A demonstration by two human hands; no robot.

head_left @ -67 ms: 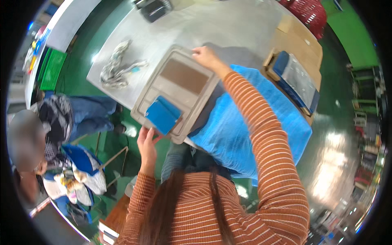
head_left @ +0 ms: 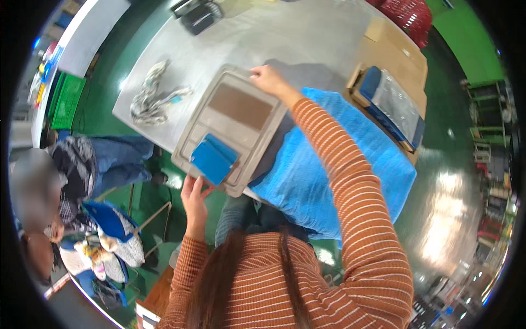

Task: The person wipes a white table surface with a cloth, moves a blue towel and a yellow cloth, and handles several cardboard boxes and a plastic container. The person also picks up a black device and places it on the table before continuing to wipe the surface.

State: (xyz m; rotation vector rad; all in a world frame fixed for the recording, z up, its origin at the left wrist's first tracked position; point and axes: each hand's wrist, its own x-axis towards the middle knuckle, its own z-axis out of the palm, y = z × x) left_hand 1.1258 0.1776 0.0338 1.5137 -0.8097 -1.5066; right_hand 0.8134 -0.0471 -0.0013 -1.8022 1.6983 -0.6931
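Observation:
A grey-beige plastic tray [head_left: 189, 134] is tilted at the near edge of the metal table, between my two hands. My right hand [head_left: 268, 81] is closed on its far right rim. At the near left rim, my left hand [head_left: 194, 200] has its fingers against the tray's edge and underside, partly hidden, with a small red piece showing beside them. Inside the tray lie a flat brown rectangular piece [head_left: 241, 106] and, nearer to me, blue blocks or pads [head_left: 213, 159], one overlapping another.
A crumpled grey-white cloth [head_left: 148, 101] lies on the metal table [head_left: 263, 41]. Blue cloth [head_left: 334, 164] covers the table's near right part. Further right is cardboard [head_left: 397, 57] with a blue, plastic-wrapped item [head_left: 394, 104]. A black device [head_left: 198, 16] stands far left; another person [head_left: 82, 164] sits at left.
The whole view has shifted slightly to the left, table and tray together. Both hands keep their places on the tray.

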